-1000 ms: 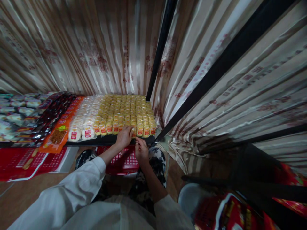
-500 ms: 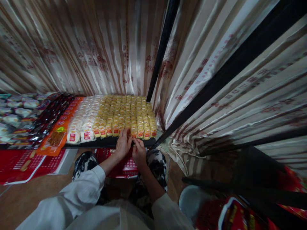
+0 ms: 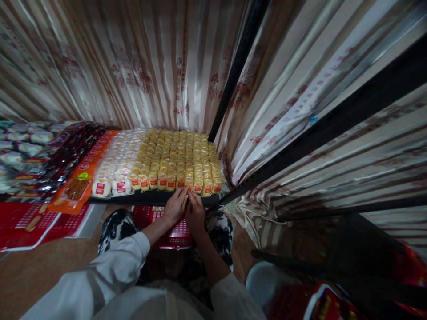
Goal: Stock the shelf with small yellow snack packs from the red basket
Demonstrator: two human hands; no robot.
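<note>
Rows of small yellow cakes (image 3: 171, 181) in clear wrappers with red labels stand on a dark shelf (image 3: 147, 197). At the front edge of these rows, my left hand (image 3: 175, 207) and my right hand (image 3: 195, 212) meet, their fingertips close together. The fingers of both hands are bent in and pinched. Whatever lies between them is too small and hidden to make out. Left of the yellow rows sit white round packs (image 3: 122, 185) with red labels, also in clear wrap.
Orange snack bags (image 3: 76, 187) and dark shiny packs (image 3: 62, 166) lie farther left. Under the shelf are a red basket (image 3: 173, 238) and another red basket (image 3: 71, 220). Black posts (image 3: 230, 84) and a striped curtain (image 3: 160, 66) close off the back and right.
My left hand has come down from the front of the yellow packs, and both hands are now closer together at the shelf edge. The view has shifted slightly.
</note>
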